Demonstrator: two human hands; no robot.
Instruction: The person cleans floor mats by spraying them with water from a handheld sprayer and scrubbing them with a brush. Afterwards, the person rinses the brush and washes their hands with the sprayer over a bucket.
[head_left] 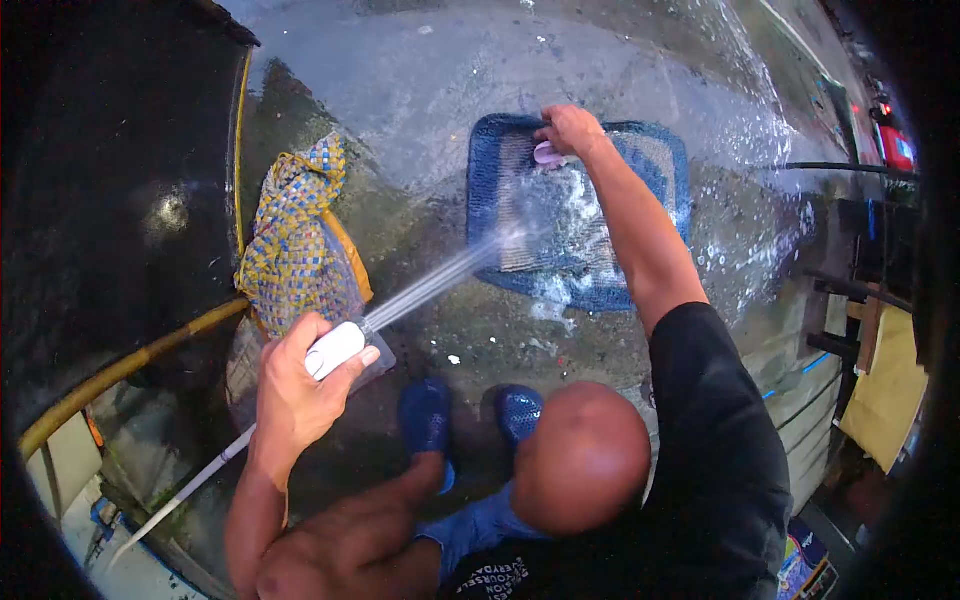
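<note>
My left hand (300, 400) is wrapped round a white spray head (336, 350), and a jet of water shoots from it up to the right. The water lands on a mat (483, 195) with a dark blue border and a ribbed greyish middle. White foam (580, 205) covers part of the mat and spills over its lower edge. Reaching across the mat, my right hand (574, 132) is closed near the far edge. Under its fingers shows a small pale purple oval thing (547, 153), mostly hidden, whose kind I cannot make out. A white hose (190, 488) trails below my left wrist.
A crumpled woven yellow, blue and white sack (295, 240) lies left of the mat. A bamboo pole (130, 375) runs along the left. Wet concrete floor (400, 90) surrounds the mat. My blue clogs (424, 412) are below it. Wooden pieces (885, 380) stand at right.
</note>
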